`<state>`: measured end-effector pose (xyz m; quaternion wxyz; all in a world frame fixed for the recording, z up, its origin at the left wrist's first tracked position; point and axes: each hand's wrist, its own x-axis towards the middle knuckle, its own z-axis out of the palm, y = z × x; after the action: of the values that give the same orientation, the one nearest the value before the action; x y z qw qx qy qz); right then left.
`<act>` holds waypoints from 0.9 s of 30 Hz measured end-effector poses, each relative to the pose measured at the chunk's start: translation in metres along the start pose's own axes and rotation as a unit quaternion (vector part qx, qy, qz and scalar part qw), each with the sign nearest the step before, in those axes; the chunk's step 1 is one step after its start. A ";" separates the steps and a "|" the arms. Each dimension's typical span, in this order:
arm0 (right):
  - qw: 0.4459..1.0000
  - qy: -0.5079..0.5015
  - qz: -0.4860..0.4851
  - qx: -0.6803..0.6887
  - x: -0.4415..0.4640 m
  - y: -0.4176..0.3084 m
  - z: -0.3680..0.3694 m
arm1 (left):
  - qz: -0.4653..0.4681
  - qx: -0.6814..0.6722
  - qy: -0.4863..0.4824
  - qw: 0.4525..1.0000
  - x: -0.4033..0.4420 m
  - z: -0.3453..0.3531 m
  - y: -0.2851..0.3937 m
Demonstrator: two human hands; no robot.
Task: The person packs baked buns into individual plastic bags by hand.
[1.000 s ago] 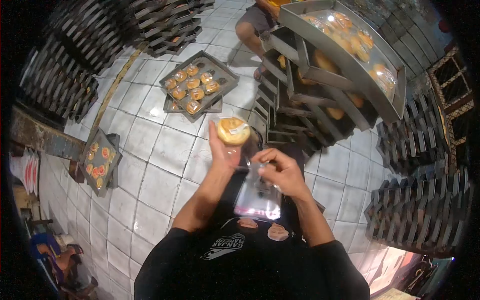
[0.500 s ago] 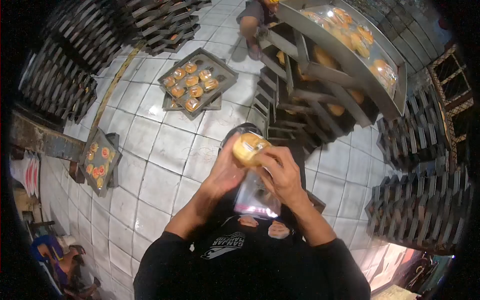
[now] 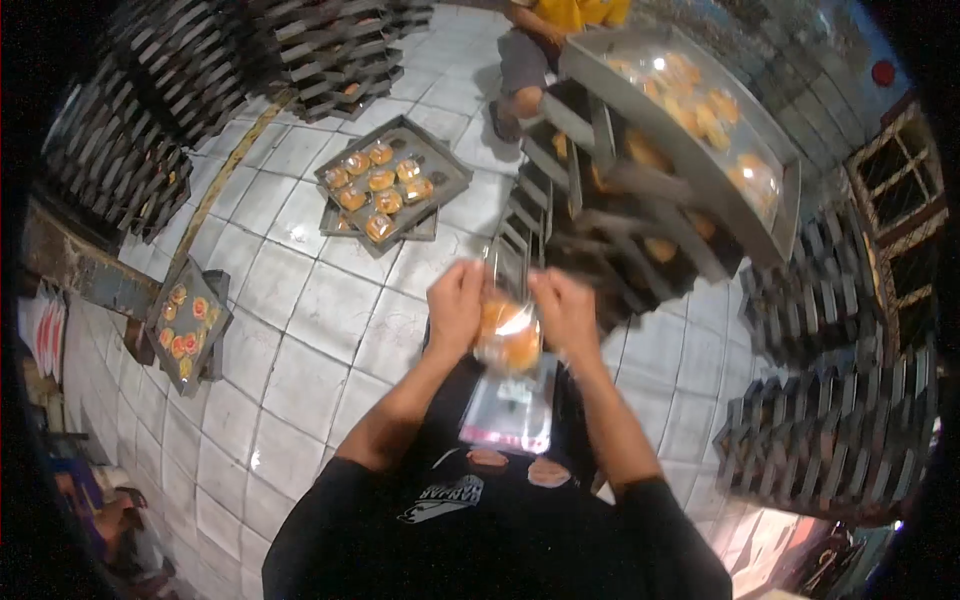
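A golden bun point(image 3: 512, 333) sits inside a clear plastic bag, between my hands and a little blurred. My left hand point(image 3: 458, 303) is closed on the bag's left upper edge, and my right hand point(image 3: 567, 308) pinches it on the right. The clear upper part of the bag point(image 3: 508, 262) stands up between the two fists, past the bun. Below them, a stack of flat clear bags point(image 3: 508, 412) with a pink edge rests on my lap.
A grey tray of wrapped buns point(image 3: 448, 178) lies on the tiled floor ahead. Stacked trays point(image 3: 690, 150) rise close at the right. Another tray of breads point(image 3: 186, 368) is at the left. Beyond the stack sits a person in yellow point(image 3: 575, 12). More tray stacks line both sides.
The bun has gone from my left palm into a clear bag, which both hands now grip by its edges. More of the person in yellow shows.
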<state>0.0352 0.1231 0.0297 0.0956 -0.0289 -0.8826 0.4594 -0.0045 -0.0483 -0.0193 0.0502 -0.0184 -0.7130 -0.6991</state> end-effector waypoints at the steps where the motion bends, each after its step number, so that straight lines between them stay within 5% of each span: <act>1: 0.990 -0.012 0.067 0.125 0.014 0.018 0.003 | -0.001 0.011 0.018 1.000 0.008 0.000 -0.020; 2: 0.960 -0.022 0.129 0.248 0.025 0.038 0.005 | -0.025 -0.028 0.035 0.999 0.017 -0.005 -0.030; 4: 0.962 -0.048 0.122 0.238 0.026 0.032 -0.007 | 0.183 0.081 0.061 0.978 0.012 -0.020 -0.011; 5: 0.962 -0.070 0.152 0.214 0.007 0.031 -0.004 | 0.176 0.083 0.063 0.979 0.000 -0.029 -0.016; 7: 0.939 -0.114 0.225 0.232 -0.030 0.055 0.012 | -0.016 0.002 -0.045 0.999 -0.024 -0.046 -0.029; 8: 0.912 -0.154 0.290 0.245 -0.044 0.068 0.019 | -0.016 0.002 -0.042 0.999 -0.031 -0.050 -0.045; 11: 0.842 -0.163 0.354 0.374 -0.073 0.078 0.046 | -0.226 -0.135 -0.108 0.959 -0.033 -0.057 -0.073; 14: 0.807 -0.077 0.317 0.492 -0.073 0.041 0.026 | -0.198 -0.311 -0.126 0.921 -0.017 -0.036 -0.059; 15: 0.861 -0.046 0.232 0.450 -0.065 0.032 0.009 | -0.182 -0.327 -0.173 0.911 -0.008 -0.034 -0.064; 16: 0.905 -0.010 0.145 0.400 -0.057 0.021 -0.013 | -0.174 -0.327 -0.194 0.908 -0.003 -0.018 -0.039; 17: 0.971 0.064 0.000 0.232 -0.046 0.000 -0.046 | -0.162 -0.382 -0.169 0.894 -0.002 0.002 0.004; 18: 0.980 0.137 -0.135 0.045 -0.034 -0.021 -0.085 | -0.154 -0.435 -0.144 0.876 -0.001 0.017 0.029; 20: 0.921 0.291 -0.193 -0.171 -0.012 -0.040 -0.155 | -0.142 -0.395 -0.214 0.882 0.003 0.021 0.011; 22: 0.861 0.348 -0.184 -0.322 0.012 -0.067 -0.217 | -0.073 -0.048 -0.311 0.946 -0.011 0.019 -0.007; 23: 0.853 0.360 -0.186 -0.329 0.008 -0.070 -0.227 | 0.054 0.060 -0.326 0.942 -0.024 0.013 -0.016; 25: 0.715 0.453 -0.232 -0.479 0.005 -0.080 -0.239 | 0.231 0.266 -0.298 0.887 -0.047 0.005 -0.014; 27: 0.881 0.325 -0.134 -0.318 -0.031 -0.057 -0.199 | 0.272 0.363 -0.258 0.853 -0.068 -0.004 -0.012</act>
<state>0.1069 0.2464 0.1829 0.4234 -0.0873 -0.8959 0.1020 0.0620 -0.0498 -0.0374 0.0563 -0.3717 -0.8700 -0.3191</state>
